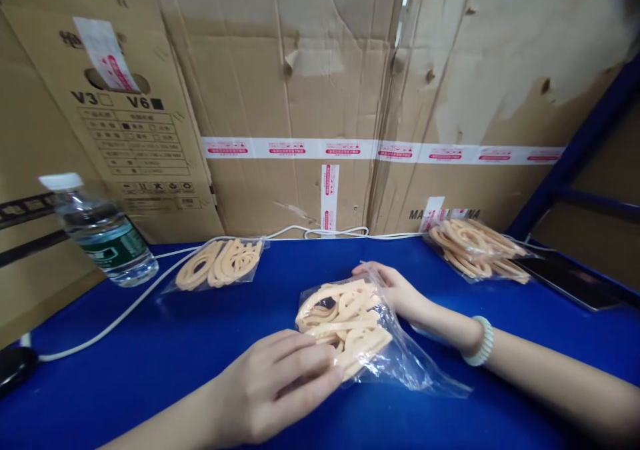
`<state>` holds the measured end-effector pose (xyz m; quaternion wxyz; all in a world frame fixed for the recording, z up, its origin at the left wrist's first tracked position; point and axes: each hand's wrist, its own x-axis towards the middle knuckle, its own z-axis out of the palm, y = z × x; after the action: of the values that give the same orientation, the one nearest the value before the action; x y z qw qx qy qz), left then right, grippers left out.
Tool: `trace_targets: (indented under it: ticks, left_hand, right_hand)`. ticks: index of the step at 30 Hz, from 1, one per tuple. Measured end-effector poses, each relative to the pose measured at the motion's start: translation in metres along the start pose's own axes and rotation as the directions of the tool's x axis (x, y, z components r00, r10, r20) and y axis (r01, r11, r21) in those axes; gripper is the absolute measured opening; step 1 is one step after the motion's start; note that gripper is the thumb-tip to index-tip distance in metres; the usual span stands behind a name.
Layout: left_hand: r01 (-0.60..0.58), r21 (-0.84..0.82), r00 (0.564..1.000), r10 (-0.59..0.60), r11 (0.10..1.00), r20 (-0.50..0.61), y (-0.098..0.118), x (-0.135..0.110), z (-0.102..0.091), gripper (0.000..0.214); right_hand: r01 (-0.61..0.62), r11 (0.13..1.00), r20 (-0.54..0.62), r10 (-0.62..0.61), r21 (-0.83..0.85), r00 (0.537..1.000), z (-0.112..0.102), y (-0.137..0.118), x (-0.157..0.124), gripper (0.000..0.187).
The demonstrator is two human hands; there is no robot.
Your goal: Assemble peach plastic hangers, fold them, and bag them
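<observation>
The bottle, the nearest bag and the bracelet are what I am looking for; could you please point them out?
Bottle (109,242): head view, on its green label.
Nearest bag (347,323): head view, on the middle of its filled part.
Bracelet (487,343): head view, on its visible band.

The blue tabletop (165,357) bears clear bags (239,263) (beige pieces (196,267) inside), a bottle (107,240), a cable (120,320).

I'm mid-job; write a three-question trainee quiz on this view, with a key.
1. True or false: the tabletop is blue.
2. Which wrist wears the bracelet: A, left; B, right; C, neither?
3. Fill in: the fingers of the left hand touch a clear plastic ____ with beige loops inside.

Key: 1. True. 2. B, on the wrist of the right hand. 3. Bag.
</observation>
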<state>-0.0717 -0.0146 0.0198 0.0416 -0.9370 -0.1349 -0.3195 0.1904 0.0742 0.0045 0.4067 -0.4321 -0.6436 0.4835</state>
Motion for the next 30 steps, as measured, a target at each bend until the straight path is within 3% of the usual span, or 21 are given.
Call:
trace_targets:
  ticks: [2,4,7,8,9,11,14,16,18,21,25,28,30]
  left_hand:
    - [-0.078,0.104,0.997,0.075,0.991,0.030,0.002,0.002,0.003,0.029]
    - [-0.073,0.103,0.994,0.064,0.992,0.087,0.003,0.002,0.005,0.027]
    - [0.065,-0.041,0.991,-0.060,0.997,0.121,0.001,-0.001,0.003,0.032]
    - [0.141,-0.082,0.987,-0.133,0.987,0.095,-0.001,-0.002,0.001,0.034]
    - [0.231,-0.105,0.973,-0.226,0.967,0.055,-0.005,-0.003,-0.001,0.032]
    - [0.451,-0.096,0.892,-0.453,0.887,0.003,-0.015,-0.004,-0.007,0.021]
    - [0.709,-0.029,0.702,-0.701,0.705,0.122,-0.032,-0.005,-0.014,0.017]
    - [0.787,-0.005,0.599,-0.762,0.617,0.247,-0.037,-0.005,-0.014,0.025]
    - [0.815,0.000,0.552,-0.775,0.580,0.309,-0.036,-0.005,-0.010,0.028]
    - [0.821,0.012,0.535,-0.778,0.570,0.329,-0.028,-0.004,-0.001,0.025]
    - [0.830,-0.009,0.529,-0.782,0.558,0.331,-0.022,-0.004,0.007,0.024]
    - [0.845,-0.143,0.534,-0.799,0.515,0.277,-0.023,-0.002,0.008,0.022]
    - [0.862,-0.275,0.493,-0.830,0.426,0.260,-0.024,-0.001,0.007,0.023]
  right_hand:
    - [0.085,0.993,-0.068,-0.090,-0.080,0.994,-0.017,0.006,0.001,0.027]
    - [0.153,0.975,-0.119,-0.172,-0.158,0.978,-0.031,0.005,0.000,0.022]
    - [0.256,0.934,-0.081,-0.284,-0.249,0.956,-0.037,-0.013,-0.013,0.021]
    - [0.306,0.910,-0.027,-0.326,-0.279,0.945,-0.036,-0.023,-0.020,0.022]
    - [0.429,0.821,0.082,-0.432,-0.375,0.898,-0.034,-0.033,-0.028,0.025]
    - [0.619,0.621,0.286,-0.556,-0.481,0.780,-0.032,-0.053,-0.044,0.028]
    - [0.726,0.483,0.563,-0.461,-0.490,0.686,-0.033,-0.073,-0.062,0.029]
    - [0.701,0.482,0.625,-0.340,-0.526,0.702,-0.037,-0.075,-0.067,0.029]
    - [0.615,0.500,0.591,-0.230,-0.610,0.773,-0.041,-0.070,-0.067,0.026]
    - [0.527,0.476,0.535,-0.132,-0.704,0.834,-0.046,-0.058,-0.060,0.023]
    - [0.517,0.452,0.549,-0.070,-0.727,0.833,-0.048,-0.044,-0.051,0.021]
    - [0.509,0.459,0.542,-0.071,-0.728,0.838,-0.048,-0.037,-0.045,0.023]
    - [0.511,0.444,0.528,-0.096,-0.736,0.844,-0.050,-0.031,-0.042,0.028]
